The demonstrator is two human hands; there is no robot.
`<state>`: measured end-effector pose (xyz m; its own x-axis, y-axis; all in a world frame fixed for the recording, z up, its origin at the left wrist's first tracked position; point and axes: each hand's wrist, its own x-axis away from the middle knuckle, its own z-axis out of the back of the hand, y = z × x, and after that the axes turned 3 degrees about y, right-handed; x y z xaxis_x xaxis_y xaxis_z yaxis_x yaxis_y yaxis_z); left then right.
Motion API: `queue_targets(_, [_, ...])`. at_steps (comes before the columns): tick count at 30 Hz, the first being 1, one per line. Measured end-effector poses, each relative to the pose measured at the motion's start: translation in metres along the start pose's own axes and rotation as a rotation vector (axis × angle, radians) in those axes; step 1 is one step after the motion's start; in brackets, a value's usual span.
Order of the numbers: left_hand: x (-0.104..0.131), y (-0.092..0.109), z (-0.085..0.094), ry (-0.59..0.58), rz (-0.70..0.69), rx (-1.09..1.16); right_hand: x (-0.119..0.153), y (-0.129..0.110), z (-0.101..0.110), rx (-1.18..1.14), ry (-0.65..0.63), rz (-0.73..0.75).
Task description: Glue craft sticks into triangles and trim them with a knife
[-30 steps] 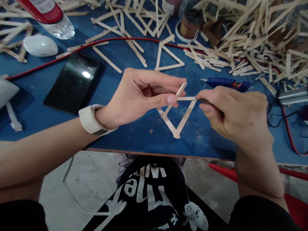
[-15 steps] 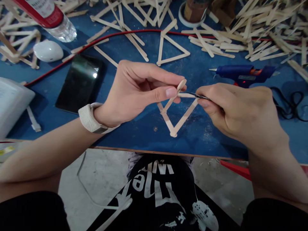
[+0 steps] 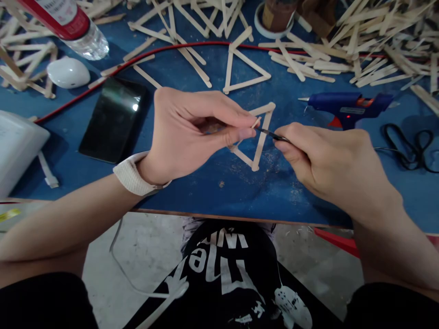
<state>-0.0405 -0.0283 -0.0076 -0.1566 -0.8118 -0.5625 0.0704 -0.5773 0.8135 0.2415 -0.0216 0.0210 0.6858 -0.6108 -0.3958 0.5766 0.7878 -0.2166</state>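
My left hand (image 3: 202,132) is closed, pinching a popsicle-stick triangle (image 3: 262,141) between thumb and fingers above the blue table. The triangle's sticks meet at overlapping corners, and part of it hides behind my fingers. In my closed right hand (image 3: 318,160) is a slim dark pointed tool (image 3: 270,133); its handle is covered, so its exact kind cannot be told. The tool's tip reaches the stick end at my left fingertips. Another popsicle-stick triangle (image 3: 248,87) lies flat on the table beyond my hands.
A blue glue gun (image 3: 350,105) with a coiled black cord (image 3: 411,151) lies at the right. Loose popsicle sticks (image 3: 370,55) are heaped at the back right. A phone (image 3: 109,119), a white case (image 3: 68,72), a bottle (image 3: 68,23) and a red cable (image 3: 144,55) are on the left.
The triangle has turned in my left hand, its lower corner now higher and further right. Both hands have shifted slightly left, and the tool's tip stays close to the left fingertips.
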Motion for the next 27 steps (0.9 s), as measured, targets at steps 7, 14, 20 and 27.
queue_targets(7, [-0.003,-0.016,0.002,0.008,-0.234,-0.013,-0.009,0.001,-0.002,-0.623,-0.261,-0.308])
queue_targets(14, [-0.012,0.004,0.015,-0.165,-0.018,-0.322,-0.01,0.024,-0.007,-0.373,-0.102,-0.201])
queue_targets(20, [0.029,0.032,0.104,-0.063,0.094,-0.894,-0.015,0.025,-0.001,-0.241,-0.196,-0.301])
queue_targets(27, [0.093,-0.001,0.195,0.324,0.617,-0.814,-0.015,0.02,-0.008,-0.258,-0.204,-0.302])
